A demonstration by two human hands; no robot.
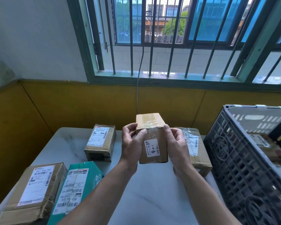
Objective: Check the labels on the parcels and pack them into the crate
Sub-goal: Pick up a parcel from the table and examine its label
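I hold a small brown cardboard parcel up above the table, its white label reading "1-4-6" turned toward me. My left hand grips its left side with the thumb on the front face. My right hand grips its right side. A dark grey plastic crate stands at the right, with at least one labelled parcel inside it.
On the pale table lie a brown parcel at the back, a large brown parcel and a green box at the front left, and another brown parcel behind my right hand. A yellow wall and a barred window are behind.
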